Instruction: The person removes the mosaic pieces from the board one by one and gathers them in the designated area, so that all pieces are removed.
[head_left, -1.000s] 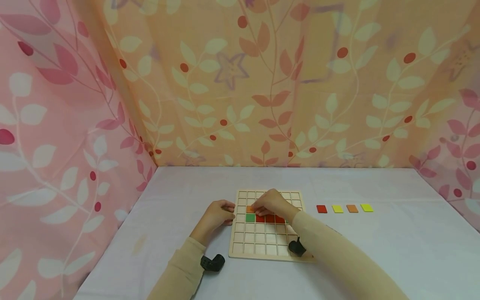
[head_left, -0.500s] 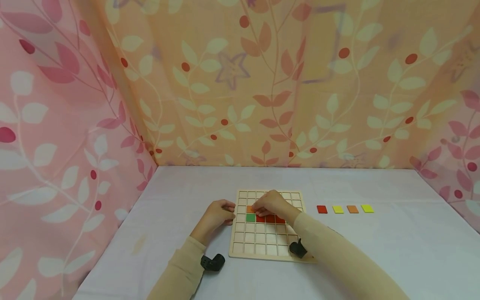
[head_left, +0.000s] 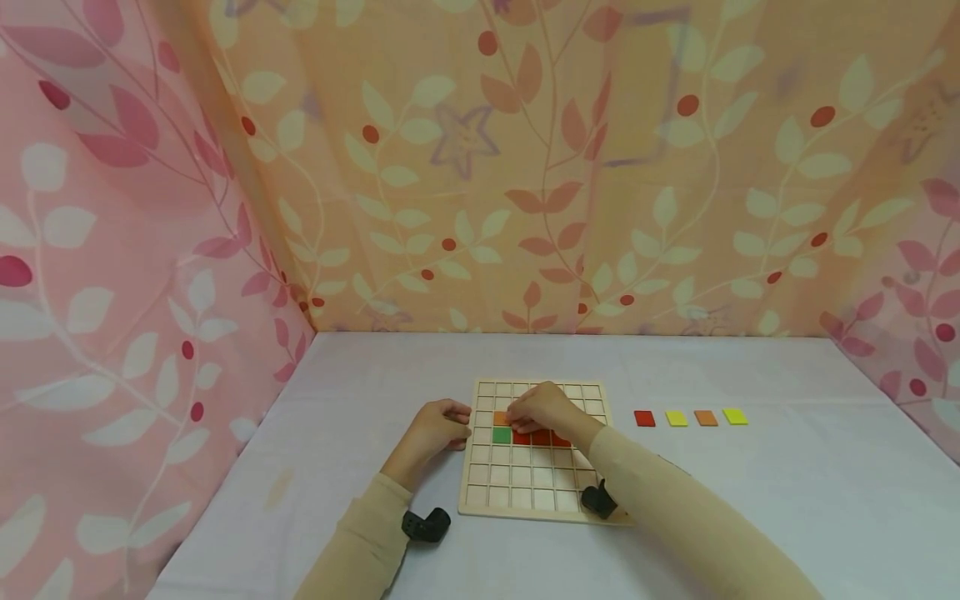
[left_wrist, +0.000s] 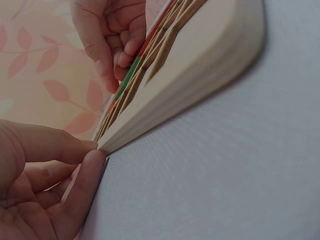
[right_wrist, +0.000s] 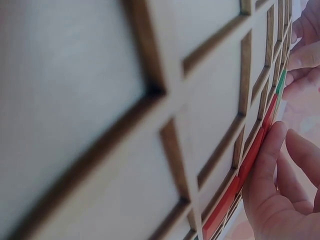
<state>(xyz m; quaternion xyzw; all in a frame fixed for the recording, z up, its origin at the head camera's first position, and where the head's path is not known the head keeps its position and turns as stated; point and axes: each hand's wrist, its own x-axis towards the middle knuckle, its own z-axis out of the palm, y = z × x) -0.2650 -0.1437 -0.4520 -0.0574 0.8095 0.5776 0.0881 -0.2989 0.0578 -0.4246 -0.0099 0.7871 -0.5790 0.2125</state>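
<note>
A light wooden grid board [head_left: 498,497] lies in front of me. My left hand [head_left: 435,429] pinches its left edge; the left wrist view shows thumb and forefinger meeting there. My right hand [head_left: 551,408] reaches over the upper middle of the board, its fingertips low on the cells beside an orange tile [head_left: 500,418]. Under that tile sits a green tile [head_left: 502,435], and a row of red tiles [head_left: 540,437] runs rightward from it, partly under the right hand. I cannot tell whether the right fingers hold a tile; the hand covers that cell.
To the right of the board lie a red tile [head_left: 644,418], a yellow tile [head_left: 677,418], another orange tile [head_left: 706,417] and a second yellow tile [head_left: 735,416] in a row. A white cloth [head_left: 360,367] covers the table, with patterned curtains [head_left: 450,208] behind and beside.
My right hand has shifted very slightly to the right over the board. The left hand, the board and the loose tiles stay where they were.
</note>
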